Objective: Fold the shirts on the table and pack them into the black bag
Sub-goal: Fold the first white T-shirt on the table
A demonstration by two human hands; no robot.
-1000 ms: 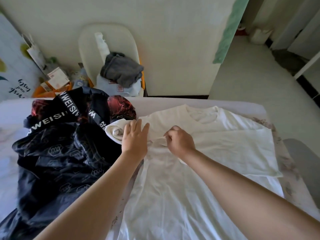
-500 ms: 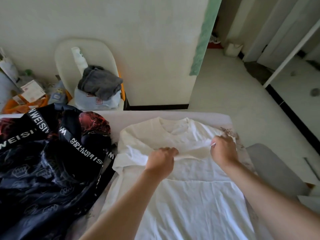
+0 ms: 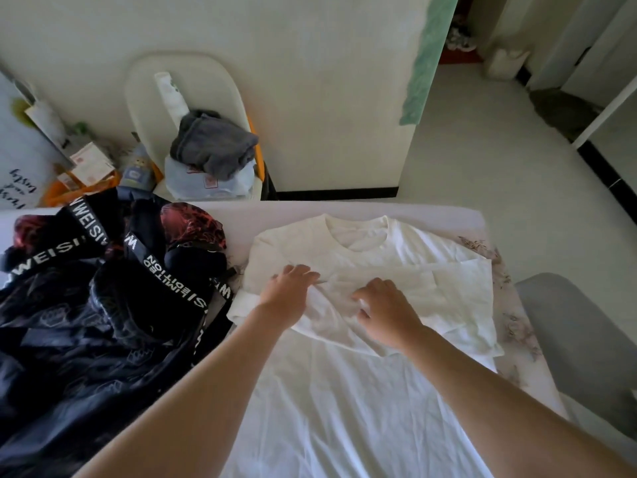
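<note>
- Left hand [image 3: 289,292] flat on the white shirt [image 3: 396,246], fingers straight and spread, pressing the cloth and gripping nothing.
- Right hand [image 3: 387,313] just beside it on the same fold, fingers loosely bent against the cloth; no pinch visible, so judged released.
- Half a second ago: both hands clenched on a sleeve pulled taut between them, with the right hand out at the shirt's right edge. Now let go, right hand back near the middle, sleeve laid down across the chest.
- Shirt spread on the tabletop [image 3: 448,215], collar away from the person, both sleeves turned inward and overlapping under the hands, long lower part unfolded toward the camera.
- Black bag [image 3: 86,332] slumped on the left of the tabletop, touching or nearly touching the shirt's left edge; cannot tell which.
- Meaning for the task: sleeve fold apparently finished, smoothing under way; judged early to middle in folding this shirt, nothing of it packed yet.
- Probably next: folding the lower part up toward the collar, then carrying the bundle across to the bag.
- Risk: soft cloth, loose sleeve layers likely to slide apart if lifted before being pressed flat.
</note>
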